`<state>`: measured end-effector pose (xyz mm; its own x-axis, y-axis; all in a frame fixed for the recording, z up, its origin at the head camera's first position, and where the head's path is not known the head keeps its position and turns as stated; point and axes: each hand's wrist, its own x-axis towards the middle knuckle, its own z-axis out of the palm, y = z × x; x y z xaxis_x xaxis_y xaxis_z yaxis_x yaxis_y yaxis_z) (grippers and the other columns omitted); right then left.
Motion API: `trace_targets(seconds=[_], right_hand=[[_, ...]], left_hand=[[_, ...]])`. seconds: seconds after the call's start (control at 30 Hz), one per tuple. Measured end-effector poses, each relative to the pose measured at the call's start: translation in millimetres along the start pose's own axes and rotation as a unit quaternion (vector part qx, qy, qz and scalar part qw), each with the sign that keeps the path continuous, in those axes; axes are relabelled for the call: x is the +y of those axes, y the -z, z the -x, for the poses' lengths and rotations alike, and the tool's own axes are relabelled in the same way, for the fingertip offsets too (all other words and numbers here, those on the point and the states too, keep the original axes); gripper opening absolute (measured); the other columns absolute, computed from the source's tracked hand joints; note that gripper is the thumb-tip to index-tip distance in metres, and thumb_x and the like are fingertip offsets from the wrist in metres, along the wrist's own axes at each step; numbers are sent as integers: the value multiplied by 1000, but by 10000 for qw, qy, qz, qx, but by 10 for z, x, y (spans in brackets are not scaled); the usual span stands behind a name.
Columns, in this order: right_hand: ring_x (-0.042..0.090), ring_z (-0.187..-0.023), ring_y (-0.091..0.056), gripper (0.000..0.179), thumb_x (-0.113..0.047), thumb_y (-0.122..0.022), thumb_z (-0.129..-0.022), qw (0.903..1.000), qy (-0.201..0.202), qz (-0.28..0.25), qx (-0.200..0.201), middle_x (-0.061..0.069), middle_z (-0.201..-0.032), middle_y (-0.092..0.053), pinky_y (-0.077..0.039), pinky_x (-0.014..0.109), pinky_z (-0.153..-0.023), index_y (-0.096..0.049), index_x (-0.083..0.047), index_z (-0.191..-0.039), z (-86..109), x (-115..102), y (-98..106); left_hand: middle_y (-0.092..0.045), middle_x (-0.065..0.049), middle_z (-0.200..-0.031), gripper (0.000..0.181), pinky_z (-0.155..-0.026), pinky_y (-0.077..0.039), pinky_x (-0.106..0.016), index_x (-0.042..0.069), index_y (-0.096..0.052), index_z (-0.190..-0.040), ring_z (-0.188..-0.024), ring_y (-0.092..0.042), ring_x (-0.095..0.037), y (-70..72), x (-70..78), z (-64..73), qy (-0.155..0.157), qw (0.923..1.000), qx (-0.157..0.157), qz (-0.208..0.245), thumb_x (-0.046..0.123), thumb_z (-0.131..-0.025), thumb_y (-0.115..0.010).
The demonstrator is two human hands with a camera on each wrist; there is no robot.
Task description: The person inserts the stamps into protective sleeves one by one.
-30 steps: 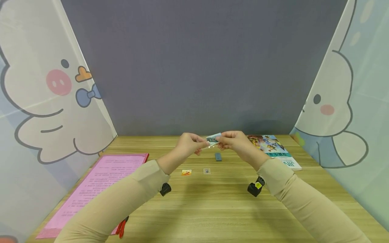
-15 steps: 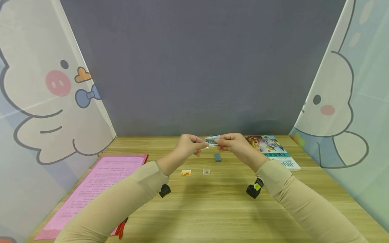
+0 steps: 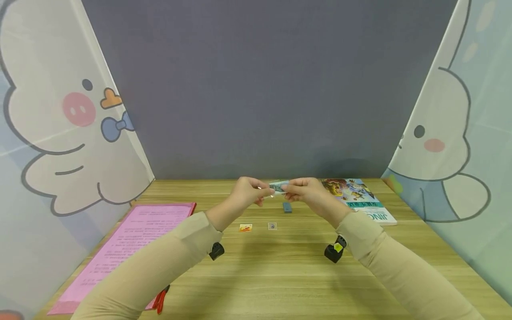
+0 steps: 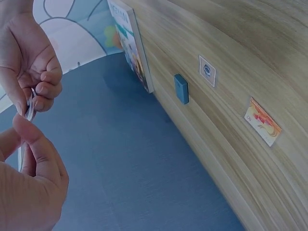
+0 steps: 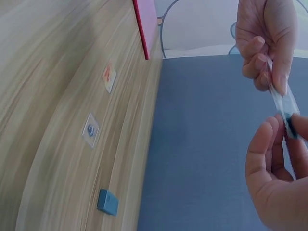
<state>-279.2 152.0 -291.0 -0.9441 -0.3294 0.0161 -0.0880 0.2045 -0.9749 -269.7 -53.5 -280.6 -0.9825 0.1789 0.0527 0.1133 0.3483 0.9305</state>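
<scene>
Both hands are raised over the back of the wooden table in the head view. My left hand [image 3: 246, 191] pinches the left end of a small clear plastic sleeve [image 5: 276, 98] between thumb and fingers. The opposite end, where a blue-green stamp [image 3: 278, 186] shows, is pinched by my right hand [image 3: 311, 192]. Fingers partly cover the stamp, so its full face is hidden. An orange-and-white stamp [image 4: 262, 121] and a smaller pale stamp with a round dark motif [image 4: 207, 70] lie flat on the table below the hands. Behind them lies a small blue block [image 4: 181, 88].
On the left lies a pink folder [image 3: 132, 235] with a printed sheet, a red-handled tool [image 3: 161, 300] by its near corner. A colourful book [image 3: 360, 195] lies at the back right. A grey panel [image 3: 264, 89] stands behind the table [image 3: 256, 275], with cartoon-printed side walls.
The hands still hold the sleeve at both ends. The right hand has dropped slightly, and the blue-green stamp has tilted a little and shows less between the fingers.
</scene>
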Motion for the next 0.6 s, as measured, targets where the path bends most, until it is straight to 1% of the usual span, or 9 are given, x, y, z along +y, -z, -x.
trace_targets(seconds=[0.1,0.2,0.3,0.43,0.53,0.6], right_hand=[[16,-87,-65,25,-23,-63,-96,9999,57,-84,-113,1,-90,-67,-57,33,-87,-64,-1,-108,15,33,31],[16,-86,-66,25,-20,-61,-97,9994,167,-210,-205,2,-92,-69,-57,33,-86,-62,1,-111,19,65,61],[16,-85,-66,27,-20,-62,-96,9991,238,-280,-229,3,-92,-69,-58,33,-84,-61,2,-113,14,83,72],[21,-87,-67,28,-20,-63,-96,9991,257,-292,-170,5,-92,-70,-59,33,-82,-62,3,-111,9,82,57],[22,-88,-67,28,-20,-63,-96,9992,263,-274,-115,6,-93,-70,-59,33,-83,-63,4,-110,13,68,39],[23,-90,-67,28,-20,-63,-96,9993,257,-249,-79,7,-94,-71,-58,33,-83,-64,4,-109,19,56,29]], left_hand=[[-67,-10,-103,19,-67,-60,-33,3,-76,-94,-61,-58,-14,5,-1,-7,-17,10000,-29,-68,18,-84,-77],[-67,-11,-108,19,-67,-61,-33,3,-76,-95,-62,-60,-14,18,7,-11,40,9999,-50,-116,18,-83,-78],[-67,-11,-113,21,-67,-61,-32,3,-75,-97,-66,-62,-14,31,7,-23,127,9998,-106,-90,18,-83,-78],[-67,-12,-109,22,-67,-62,-31,1,-74,-100,-71,-64,-16,43,-5,-43,181,9996,-202,20,17,-84,-77],[-68,-11,-104,20,-65,-61,-28,1,-74,-98,-73,-65,-16,47,-11,-47,173,9996,-207,67,16,-84,-77],[-68,-11,-105,19,-64,-61,-27,1,-74,-96,-78,-67,-21,45,-7,-45,174,9996,-195,92,15,-84,-77]])
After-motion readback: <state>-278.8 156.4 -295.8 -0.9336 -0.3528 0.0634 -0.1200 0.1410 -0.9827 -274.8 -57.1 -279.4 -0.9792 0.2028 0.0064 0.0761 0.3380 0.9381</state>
